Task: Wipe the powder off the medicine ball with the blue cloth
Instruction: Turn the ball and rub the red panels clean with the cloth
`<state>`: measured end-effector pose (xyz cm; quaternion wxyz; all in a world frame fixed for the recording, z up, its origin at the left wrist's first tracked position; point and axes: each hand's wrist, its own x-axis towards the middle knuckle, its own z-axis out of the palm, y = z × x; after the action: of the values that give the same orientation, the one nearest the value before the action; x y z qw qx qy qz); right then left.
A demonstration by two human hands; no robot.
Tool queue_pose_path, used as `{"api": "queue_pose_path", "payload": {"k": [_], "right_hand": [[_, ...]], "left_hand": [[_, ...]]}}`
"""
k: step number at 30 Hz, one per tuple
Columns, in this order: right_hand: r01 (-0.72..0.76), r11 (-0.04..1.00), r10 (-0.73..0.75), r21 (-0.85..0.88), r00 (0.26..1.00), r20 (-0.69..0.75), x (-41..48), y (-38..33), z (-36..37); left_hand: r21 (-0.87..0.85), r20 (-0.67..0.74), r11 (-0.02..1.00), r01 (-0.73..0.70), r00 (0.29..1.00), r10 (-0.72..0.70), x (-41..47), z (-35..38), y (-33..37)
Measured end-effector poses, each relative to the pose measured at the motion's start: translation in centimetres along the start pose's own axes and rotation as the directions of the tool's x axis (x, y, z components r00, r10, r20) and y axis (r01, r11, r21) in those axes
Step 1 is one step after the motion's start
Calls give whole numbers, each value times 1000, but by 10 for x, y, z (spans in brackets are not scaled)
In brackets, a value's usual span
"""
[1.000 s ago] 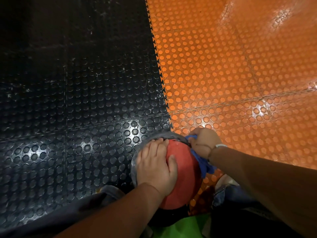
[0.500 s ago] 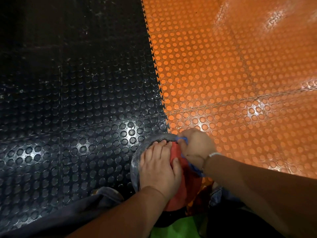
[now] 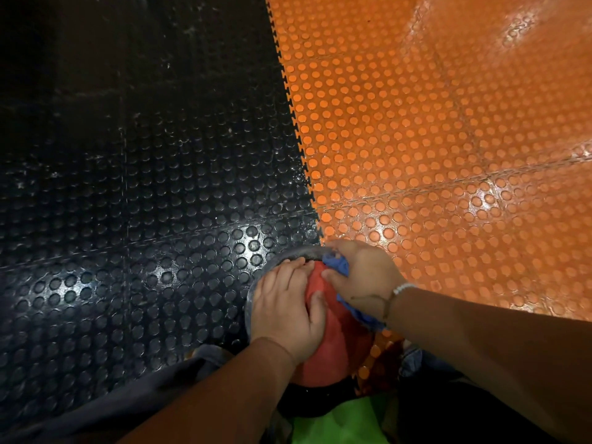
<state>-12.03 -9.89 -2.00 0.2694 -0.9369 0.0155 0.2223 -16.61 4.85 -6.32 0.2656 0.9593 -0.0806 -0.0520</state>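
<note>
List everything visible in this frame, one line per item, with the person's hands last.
medicine ball: one, red with a grey panel, on the floor at bottom centre, across the seam between the two tile colours
blue cloth: one, blue, bunched on the ball's far upper side
black floor tiles: several, black, studded, left half
orange floor tiles: several, orange, studded, right half
dark fabric: one piece, grey, lower left
green fabric: one piece, bright green, bottom edge
bracelet: one, white beads, right wrist
left hand: one, resting flat on the ball
right hand: one, gripping the blue cloth against the ball
</note>
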Motion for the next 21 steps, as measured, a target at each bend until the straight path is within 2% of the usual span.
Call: {"api": "queue_pose_path", "payload": {"k": [4, 7, 9, 13, 15, 18, 20, 21], "right_hand": [[-180, 978, 180, 107, 984, 12, 19, 8, 4], [-281, 957, 281, 71, 960, 11, 33, 15, 3], [-205, 979, 205, -1, 979, -3, 29, 9, 4], [109, 994, -109, -31, 994, 19, -1, -5, 7], [68, 998, -68, 9, 998, 5, 3, 3, 4], [-133, 990, 136, 48, 989, -55, 23, 13, 1], [-132, 991, 133, 18, 989, -63, 24, 8, 4], [-68, 998, 68, 4, 996, -58, 18, 4, 5]], "left_hand": [[-25, 14, 1000, 8, 1000, -8, 1, -4, -11], [-22, 16, 999, 31, 999, -31, 3, -2, -6], [-1, 6, 1000, 26, 1000, -26, 1, 0, -2], [34, -21, 999, 6, 1000, -5, -3, 1, -3], [41, -17, 999, 6, 1000, -5, -1, 2, 0], [35, -4, 999, 18, 1000, -18, 8, 4, 8], [26, -2, 999, 34, 999, -34, 11, 6, 11], [18, -3, 999, 38, 999, -38, 10, 6, 11]]}}
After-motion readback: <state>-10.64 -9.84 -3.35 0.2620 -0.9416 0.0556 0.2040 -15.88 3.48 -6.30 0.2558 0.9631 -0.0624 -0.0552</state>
